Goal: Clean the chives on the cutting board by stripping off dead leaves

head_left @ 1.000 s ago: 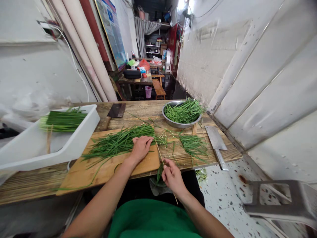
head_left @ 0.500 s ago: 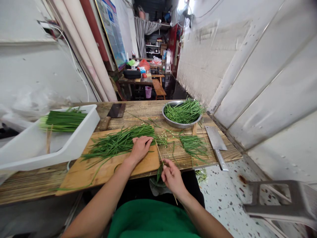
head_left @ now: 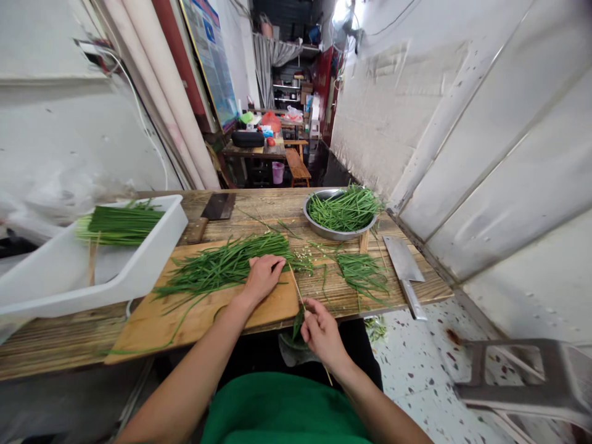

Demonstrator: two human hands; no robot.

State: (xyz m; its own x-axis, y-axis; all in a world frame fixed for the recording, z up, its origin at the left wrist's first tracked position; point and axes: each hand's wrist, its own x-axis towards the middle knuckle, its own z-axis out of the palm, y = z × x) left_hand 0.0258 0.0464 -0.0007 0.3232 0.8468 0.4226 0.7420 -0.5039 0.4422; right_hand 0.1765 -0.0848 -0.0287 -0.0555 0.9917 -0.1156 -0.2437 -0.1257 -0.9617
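Observation:
My left hand (head_left: pixel 264 277) is closed over the root end of a loose pile of garlic chives (head_left: pixel 208 265) on the wooden cutting board (head_left: pixel 185 327). Its fingertips are partly hidden. From beside those fingers a thin straw strand (head_left: pixel 295 280) slants down to my right hand (head_left: pixel 321 330), which pinches it just off the board's right edge. The strand's tail hangs below my right wrist. A few dark green leaves (head_left: pixel 298 322) hang beside my right fingers. Small pale trimmings (head_left: pixel 303 254) lie at the root end of the pile.
A steel bowl (head_left: pixel 305 213) of chives stands at the back right, a smaller chive heap (head_left: pixel 363 273) before it. One cleaver (head_left: pixel 404 262) lies at the right edge, another (head_left: pixel 219 206) behind the board. At left is a white tray (head_left: pixel 152 259) with bundled chives; a stool (head_left: pixel 513 376) is lower right.

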